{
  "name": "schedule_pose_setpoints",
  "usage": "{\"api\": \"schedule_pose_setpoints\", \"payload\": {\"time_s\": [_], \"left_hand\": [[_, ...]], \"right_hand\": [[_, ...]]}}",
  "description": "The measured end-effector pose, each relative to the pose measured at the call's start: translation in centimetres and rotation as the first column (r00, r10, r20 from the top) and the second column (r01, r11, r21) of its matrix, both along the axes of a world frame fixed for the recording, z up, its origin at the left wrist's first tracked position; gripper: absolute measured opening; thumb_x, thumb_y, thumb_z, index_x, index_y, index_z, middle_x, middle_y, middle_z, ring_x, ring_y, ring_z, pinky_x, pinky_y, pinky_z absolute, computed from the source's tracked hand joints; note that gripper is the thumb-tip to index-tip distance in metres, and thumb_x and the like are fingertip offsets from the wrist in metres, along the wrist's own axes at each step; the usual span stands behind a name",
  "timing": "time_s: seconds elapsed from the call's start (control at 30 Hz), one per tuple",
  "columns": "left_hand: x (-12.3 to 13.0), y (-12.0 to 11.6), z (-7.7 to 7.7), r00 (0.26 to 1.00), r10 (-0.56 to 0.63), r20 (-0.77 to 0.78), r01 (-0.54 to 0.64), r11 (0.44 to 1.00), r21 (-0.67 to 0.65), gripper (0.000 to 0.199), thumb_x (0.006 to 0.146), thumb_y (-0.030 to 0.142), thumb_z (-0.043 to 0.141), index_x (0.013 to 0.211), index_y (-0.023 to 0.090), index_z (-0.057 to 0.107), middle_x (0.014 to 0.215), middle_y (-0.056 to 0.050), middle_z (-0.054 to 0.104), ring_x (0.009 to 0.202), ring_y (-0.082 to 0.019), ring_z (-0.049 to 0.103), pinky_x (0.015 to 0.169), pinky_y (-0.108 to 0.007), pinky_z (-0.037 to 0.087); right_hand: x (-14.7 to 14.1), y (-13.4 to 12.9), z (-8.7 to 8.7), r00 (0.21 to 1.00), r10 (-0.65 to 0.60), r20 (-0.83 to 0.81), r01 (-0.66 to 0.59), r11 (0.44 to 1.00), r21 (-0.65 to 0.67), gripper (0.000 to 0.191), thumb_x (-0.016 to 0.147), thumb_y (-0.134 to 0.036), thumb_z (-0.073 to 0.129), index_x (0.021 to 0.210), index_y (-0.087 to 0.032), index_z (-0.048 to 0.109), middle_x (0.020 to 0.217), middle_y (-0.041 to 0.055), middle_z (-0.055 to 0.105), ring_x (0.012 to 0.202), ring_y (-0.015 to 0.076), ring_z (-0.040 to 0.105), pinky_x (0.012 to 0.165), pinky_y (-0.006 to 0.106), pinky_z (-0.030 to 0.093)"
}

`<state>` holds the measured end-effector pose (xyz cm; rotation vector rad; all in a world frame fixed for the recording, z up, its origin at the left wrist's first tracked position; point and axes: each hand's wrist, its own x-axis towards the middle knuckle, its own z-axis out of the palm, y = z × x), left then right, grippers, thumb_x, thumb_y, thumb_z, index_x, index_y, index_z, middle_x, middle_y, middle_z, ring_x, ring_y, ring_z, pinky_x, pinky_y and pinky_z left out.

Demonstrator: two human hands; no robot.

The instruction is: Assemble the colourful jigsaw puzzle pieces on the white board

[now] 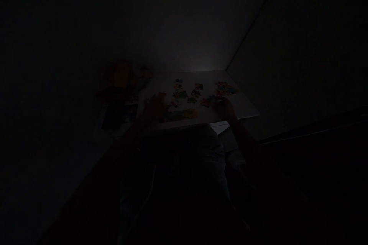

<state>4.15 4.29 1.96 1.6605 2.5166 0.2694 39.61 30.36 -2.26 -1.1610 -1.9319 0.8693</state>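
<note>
The view is very dark. Jigsaw pieces lie spread over a white tabletop. My left hand is at the left side of the table, beside a reddish jigsaw piece; its fingers are lost in shadow. At the right, my right hand has its fingers drawn together at a blue jigsaw piece, which it seems to grip. A joined strip of puzzle, green and orange, lies near the front edge between the hands. Green jigsaw pieces sit in the middle.
A pile of colourful pieces lies at the back right. Orange objects stand left of the table, above a dark picture or box. A wall rises behind the table, and my legs are below its front edge.
</note>
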Motion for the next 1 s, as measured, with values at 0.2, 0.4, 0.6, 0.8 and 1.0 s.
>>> {"api": "schedule_pose_setpoints", "payload": {"time_s": [0.2, 0.4, 0.6, 0.8, 1.0], "left_hand": [[0.7, 7.4, 0.2, 1.000, 0.002, 0.026, -0.004, 0.997, 0.081, 0.067, 0.127, 0.060, 0.060, 0.184, 0.025, 0.069, 0.197, -0.019, 0.059, 0.181, -0.041, 0.054, 0.148, -0.062, 0.038], [0.2, 11.7, -0.5, 0.997, -0.079, 0.005, 0.079, 0.997, -0.022, 0.063, 0.114, 0.067, 0.083, 0.163, 0.028, 0.085, 0.183, -0.021, 0.069, 0.172, -0.053, 0.056, 0.142, -0.071, 0.041], [0.5, 12.6, -0.8, 0.999, -0.020, 0.038, 0.018, 0.999, 0.040, 0.066, 0.109, 0.066, 0.092, 0.159, 0.025, 0.085, 0.174, -0.025, 0.073, 0.165, -0.056, 0.062, 0.140, -0.075, 0.043], [0.2, 13.3, -0.7, 0.998, -0.049, 0.044, 0.046, 0.996, 0.078, 0.074, 0.106, 0.061, 0.094, 0.167, 0.022, 0.077, 0.176, -0.026, 0.071, 0.166, -0.055, 0.060, 0.143, -0.074, 0.039], [-3.6, 11.9, -0.1, 0.996, 0.071, 0.061, -0.083, 0.972, 0.219, 0.064, 0.113, 0.058, 0.087, 0.163, 0.020, 0.075, 0.172, -0.025, 0.074, 0.165, -0.047, 0.063, 0.148, -0.069, 0.033]], "right_hand": [[-0.5, 1.0, -2.4, 1.000, -0.019, 0.023, 0.016, 0.994, 0.106, 0.042, 0.093, -0.052, 0.084, 0.125, -0.026, 0.086, 0.134, 0.0220, 0.091, 0.108, 0.0375, 0.087, 0.104, 0.062, 0.076], [-0.1, 1.3, -3.1, 0.996, -0.051, 0.067, 0.043, 0.992, 0.116, 0.039, 0.094, -0.044, 0.082, 0.128, -0.026, 0.080, 0.138, 0.0224, 0.088, 0.118, 0.0385, 0.085, 0.108, 0.060, 0.075], [-0.1, 0.9, -2.9, 0.995, -0.055, 0.088, 0.047, 0.995, 0.084, 0.038, 0.096, -0.042, 0.078, 0.129, -0.024, 0.079, 0.138, 0.0233, 0.086, 0.110, 0.0363, 0.083, 0.106, 0.059, 0.074], [0.0, 0.7, -2.8, 0.996, -0.054, 0.075, 0.048, 0.995, 0.084, 0.031, 0.093, -0.044, 0.080, 0.121, -0.030, 0.077, 0.133, 0.0198, 0.086, 0.110, 0.0379, 0.081, 0.105, 0.061, 0.074], [0.0, 0.3, -2.8, 0.996, -0.060, 0.059, 0.055, 0.996, 0.074, 0.036, 0.092, -0.054, 0.079, 0.120, -0.032, 0.077, 0.127, 0.0209, 0.085, 0.105, 0.0415, 0.081, 0.101, 0.068, 0.074]]}}
